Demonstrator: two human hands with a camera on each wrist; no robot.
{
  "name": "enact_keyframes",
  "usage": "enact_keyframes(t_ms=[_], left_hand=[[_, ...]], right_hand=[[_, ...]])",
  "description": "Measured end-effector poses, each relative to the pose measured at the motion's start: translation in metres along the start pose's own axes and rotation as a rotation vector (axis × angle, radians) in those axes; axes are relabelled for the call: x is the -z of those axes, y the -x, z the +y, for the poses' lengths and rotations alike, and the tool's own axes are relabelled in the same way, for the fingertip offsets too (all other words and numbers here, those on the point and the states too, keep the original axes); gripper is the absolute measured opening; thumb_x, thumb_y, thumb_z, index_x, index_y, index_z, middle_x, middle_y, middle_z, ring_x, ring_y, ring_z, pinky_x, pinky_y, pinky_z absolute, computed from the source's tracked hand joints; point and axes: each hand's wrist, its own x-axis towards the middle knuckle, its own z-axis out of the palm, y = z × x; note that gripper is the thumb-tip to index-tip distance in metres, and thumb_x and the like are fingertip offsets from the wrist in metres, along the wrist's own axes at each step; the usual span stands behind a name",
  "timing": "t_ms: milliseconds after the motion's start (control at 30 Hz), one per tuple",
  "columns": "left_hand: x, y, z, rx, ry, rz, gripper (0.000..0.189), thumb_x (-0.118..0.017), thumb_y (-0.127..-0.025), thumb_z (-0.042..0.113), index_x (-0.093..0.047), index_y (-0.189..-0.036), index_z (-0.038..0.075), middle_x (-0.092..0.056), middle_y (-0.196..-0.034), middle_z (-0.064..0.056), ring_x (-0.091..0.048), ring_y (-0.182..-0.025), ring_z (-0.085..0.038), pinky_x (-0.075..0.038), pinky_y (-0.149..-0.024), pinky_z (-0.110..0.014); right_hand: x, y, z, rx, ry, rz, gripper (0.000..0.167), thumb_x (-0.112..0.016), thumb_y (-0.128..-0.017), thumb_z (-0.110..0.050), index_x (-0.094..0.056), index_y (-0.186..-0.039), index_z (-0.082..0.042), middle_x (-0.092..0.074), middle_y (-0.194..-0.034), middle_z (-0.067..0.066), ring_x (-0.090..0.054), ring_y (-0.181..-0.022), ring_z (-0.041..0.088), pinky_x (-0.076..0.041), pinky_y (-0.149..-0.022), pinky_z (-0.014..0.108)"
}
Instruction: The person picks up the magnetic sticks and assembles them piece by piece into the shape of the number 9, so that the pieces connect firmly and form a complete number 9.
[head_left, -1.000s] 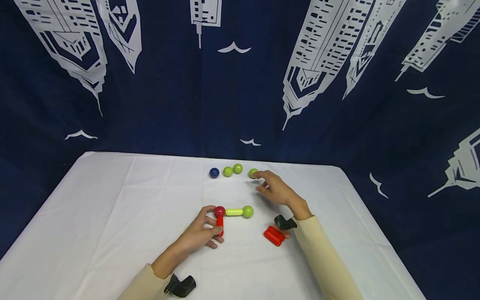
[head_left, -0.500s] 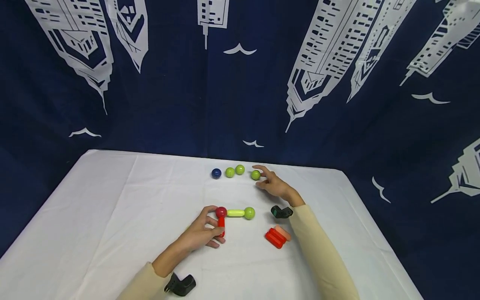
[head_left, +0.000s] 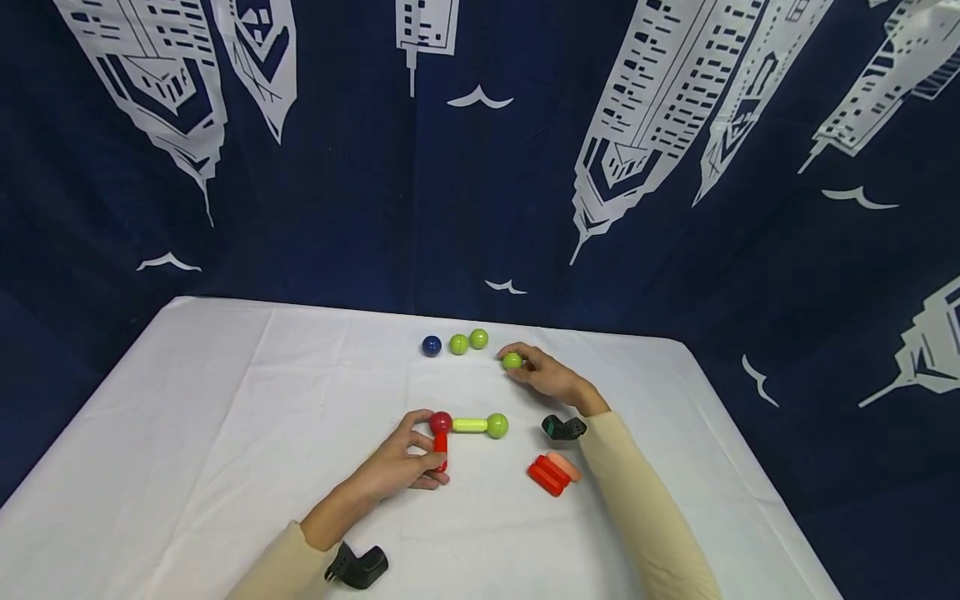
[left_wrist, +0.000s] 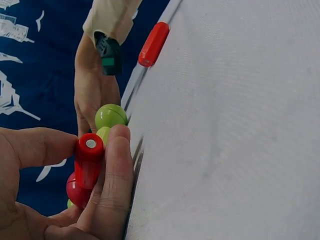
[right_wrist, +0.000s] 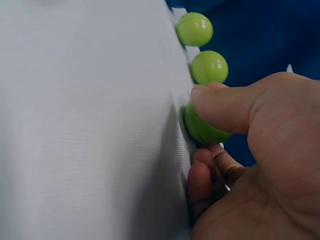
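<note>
The left sleeve (head_left: 283,565) and right sleeve (head_left: 647,504) are plain, pale beige. Each cuff bears a bent black wrist camera (head_left: 367,568), the right one showing a green rectangle (left_wrist: 108,62).

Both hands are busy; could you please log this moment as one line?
left hand: pinches red stick | right hand: grips one green ball | two green balls, blue ball: on table
</note>
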Motion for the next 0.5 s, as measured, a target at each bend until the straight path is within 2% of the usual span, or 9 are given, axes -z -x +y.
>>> enact_keyframes(t_ms=[133, 333, 500], left_hand=[[0.001, 0.000, 0.001, -0.002, 0.008, -0.018, 0.072, -0.065, -0.095, 0.005, -0.023, -0.153, 0.007, -0.054, -0.113, -0.019, -0.074, -0.082, -0.022, -0.060, -0.076, -0.035], [0.003, 0.001, 0.001, -0.016, 0.008, -0.037, 0.072, -0.065, -0.095, 0.005, -0.022, -0.153, 0.006, -0.053, -0.114, -0.019, -0.074, -0.083, -0.024, -0.060, -0.077, -0.035], [0.005, 0.004, 0.002, -0.008, 0.006, -0.036, 0.072, -0.065, -0.095, 0.006, -0.023, -0.153, 0.006, -0.053, -0.115, -0.020, -0.074, -0.084, -0.024, -0.060, -0.078, -0.035]], right_hand=[[-0.002, 0.004, -0.001, 0.054, 0.053, 0.024, 0.029, -0.058, -0.101, -0.018, -0.059, -0.130, -0.023, -0.047, -0.127, 0.007, -0.043, -0.107, 0.025, -0.035, -0.092, 0.039], [-0.007, 0.014, -0.005, 0.125, 0.073, 0.082, 0.029, -0.063, -0.098, -0.011, -0.060, -0.127, -0.014, -0.054, -0.112, 0.008, -0.048, -0.097, 0.024, -0.039, -0.087, 0.036], [-0.012, 0.028, -0.012, 0.155, 0.079, 0.124, 0.030, -0.060, -0.100, -0.012, -0.058, -0.130, -0.011, -0.060, -0.116, 0.009, -0.056, -0.099, 0.023, -0.047, -0.085, 0.032]])
